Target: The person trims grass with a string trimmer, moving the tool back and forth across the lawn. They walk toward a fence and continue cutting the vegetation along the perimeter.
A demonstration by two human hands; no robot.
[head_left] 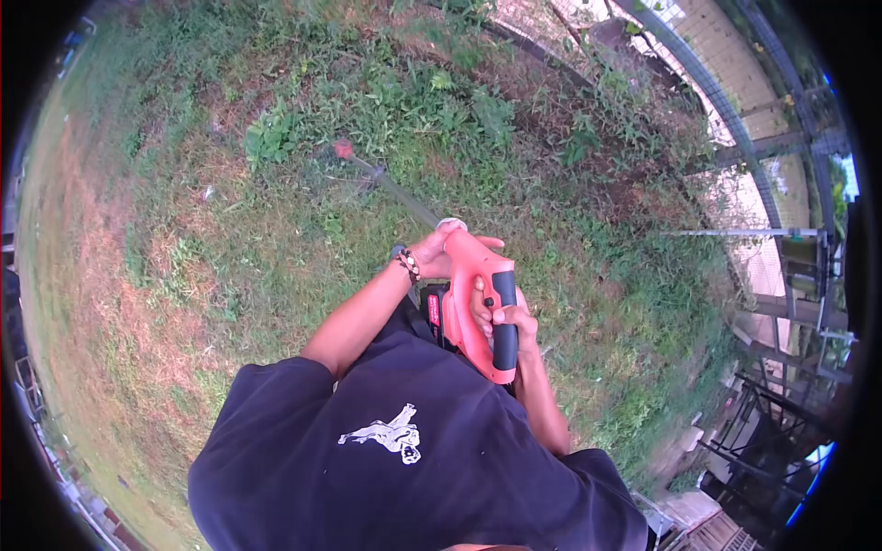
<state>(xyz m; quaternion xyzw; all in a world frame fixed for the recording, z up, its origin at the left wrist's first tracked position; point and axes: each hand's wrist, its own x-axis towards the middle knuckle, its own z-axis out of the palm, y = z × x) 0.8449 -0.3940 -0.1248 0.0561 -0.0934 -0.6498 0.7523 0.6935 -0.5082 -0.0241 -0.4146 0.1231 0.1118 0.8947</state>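
Observation:
A cordless grass trimmer (473, 266) with a red body runs from my torso out over the grass. My right hand (520, 320) is wrapped round its black-padded rear handle. At the front of the body, where the shaft begins, my left hand (432, 254) grips from beneath, with a finger showing on the far side. A beaded bracelet (409, 264) circles that wrist. The battery pack (435, 315) sits on the body's left side. Beyond, the thin shaft (404, 197) leads to the red trimmer head (343, 149), low among the weeds; its cutting part is blurred.
Leafy weeds (271, 138) grow around the trimmer head. Shorter, partly dry grass (175, 321) spreads to the left. A curved mesh fence (726, 110) with posts stands along the right, and dark metal frames (781, 409) are at the lower right.

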